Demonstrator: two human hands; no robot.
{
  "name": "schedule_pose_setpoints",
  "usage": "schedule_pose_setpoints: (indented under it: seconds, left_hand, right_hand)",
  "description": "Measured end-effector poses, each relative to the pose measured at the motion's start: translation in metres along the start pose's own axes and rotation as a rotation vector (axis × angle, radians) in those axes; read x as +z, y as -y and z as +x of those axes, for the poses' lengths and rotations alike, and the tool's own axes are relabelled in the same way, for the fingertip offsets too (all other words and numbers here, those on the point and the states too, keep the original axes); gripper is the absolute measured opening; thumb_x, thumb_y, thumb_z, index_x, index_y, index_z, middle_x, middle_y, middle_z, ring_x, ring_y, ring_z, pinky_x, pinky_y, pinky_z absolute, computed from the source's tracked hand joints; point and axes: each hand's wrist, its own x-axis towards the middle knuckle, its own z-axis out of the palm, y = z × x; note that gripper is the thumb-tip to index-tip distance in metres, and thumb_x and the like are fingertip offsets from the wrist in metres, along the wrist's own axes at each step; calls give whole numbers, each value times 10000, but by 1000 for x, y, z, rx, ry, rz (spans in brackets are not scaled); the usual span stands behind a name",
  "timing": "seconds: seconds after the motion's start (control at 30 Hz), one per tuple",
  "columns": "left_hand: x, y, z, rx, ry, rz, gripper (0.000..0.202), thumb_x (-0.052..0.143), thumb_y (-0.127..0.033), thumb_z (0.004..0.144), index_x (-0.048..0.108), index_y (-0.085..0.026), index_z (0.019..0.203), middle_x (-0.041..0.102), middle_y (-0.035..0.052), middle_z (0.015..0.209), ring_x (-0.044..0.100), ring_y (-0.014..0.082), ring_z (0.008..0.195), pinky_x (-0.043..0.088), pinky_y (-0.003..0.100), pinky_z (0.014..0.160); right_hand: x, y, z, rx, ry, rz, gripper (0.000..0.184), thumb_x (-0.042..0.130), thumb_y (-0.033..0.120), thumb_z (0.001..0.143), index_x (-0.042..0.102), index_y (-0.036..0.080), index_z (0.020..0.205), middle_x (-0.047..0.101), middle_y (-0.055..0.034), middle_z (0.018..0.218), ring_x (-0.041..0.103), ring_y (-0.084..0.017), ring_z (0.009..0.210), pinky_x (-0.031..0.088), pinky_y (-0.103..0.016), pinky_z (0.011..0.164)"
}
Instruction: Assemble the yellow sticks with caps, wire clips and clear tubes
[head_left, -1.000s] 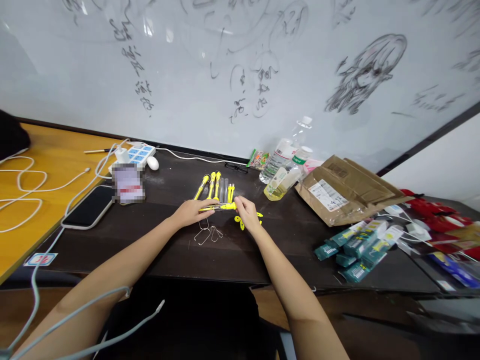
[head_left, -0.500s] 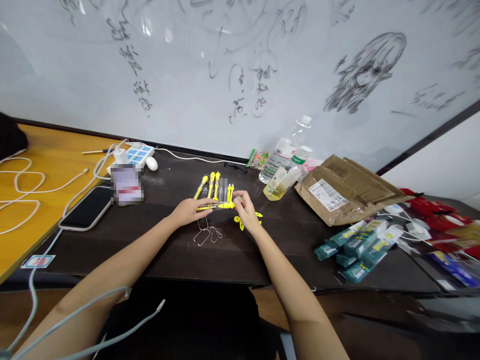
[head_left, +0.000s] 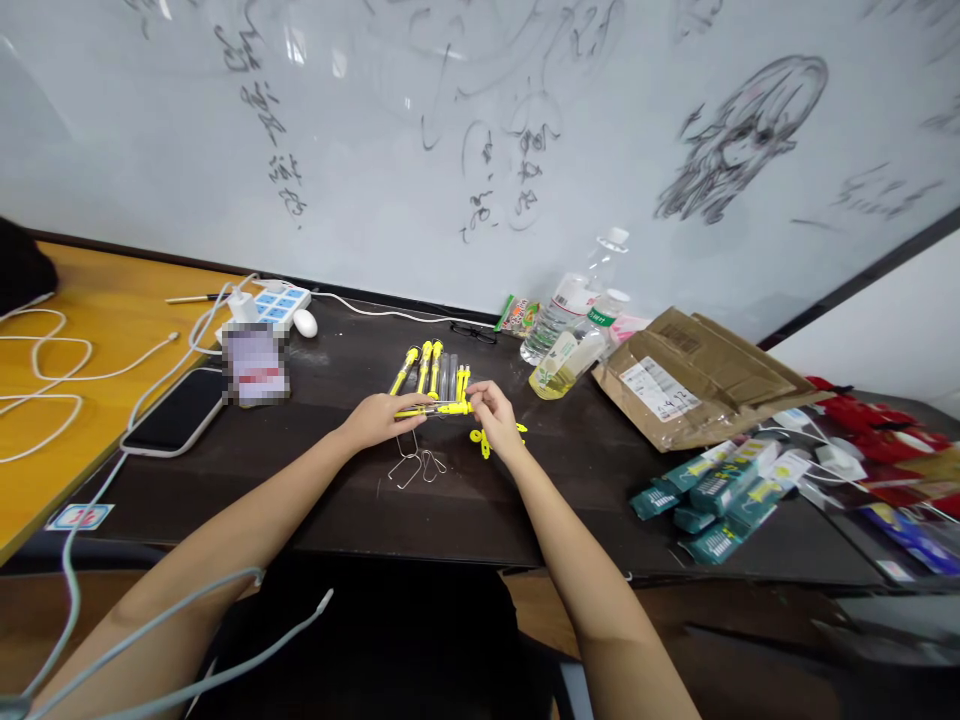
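Observation:
My left hand (head_left: 379,420) and my right hand (head_left: 495,415) grip the two ends of a yellow pen-like tool (head_left: 439,408) held level over the dark desk (head_left: 345,500). The left hand's fingers close on its left part, and my right fingertips pinch its right tip. Just behind lies a row of several more yellow tools (head_left: 427,368) and clear tubes. Small yellow parts (head_left: 484,440) lie under my right hand. Bent wire clips (head_left: 416,465) rest on the desk in front of my left hand.
A phone (head_left: 180,410), a power strip (head_left: 274,303) and white cables (head_left: 45,370) lie at the left. Plastic bottles (head_left: 570,320), a brown parcel (head_left: 697,375), teal packets (head_left: 712,490) and red items (head_left: 885,440) fill the right. A scribbled whiteboard (head_left: 480,130) stands behind.
Both hands stay on the yellow tool. My right fingers have shifted slightly at its tip. The view has tilted a little.

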Motion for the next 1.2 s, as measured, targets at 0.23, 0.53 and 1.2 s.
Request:
schedule_pose_setpoints:
  seconds: [0.23,0.53,1.2]
  left_hand:
    - [2,1,0,12,1,21,400,451,-477,907,555,-331,1264,714,-25,1009,643,139,725,417,215,681]
    - [1,2,0,3,-19,38,414,449,-484,905,557,-315,1268,719,-15,923,639,140,693,415,216,663]
    - [0,-2,0,-13,-1,23,407,452,-488,900,570,-319,1252,715,-19,997,648,144,727,432,226,691]
  right_hand:
    - [1,0,0,81,53,8,299,482,503,860,516,214,792,393,42,586,368,-99,484,293,-243,483]
    - [-7,-1,8,27,-132,63,151,550,347,767,485,218,810,443,39,629,411,-117,562,347,-254,561]
    - [-19,-3,-1,-24,261,-930,34,559,248,782,559,214,781,605,-19,722,492,-216,844,293,-356,819]
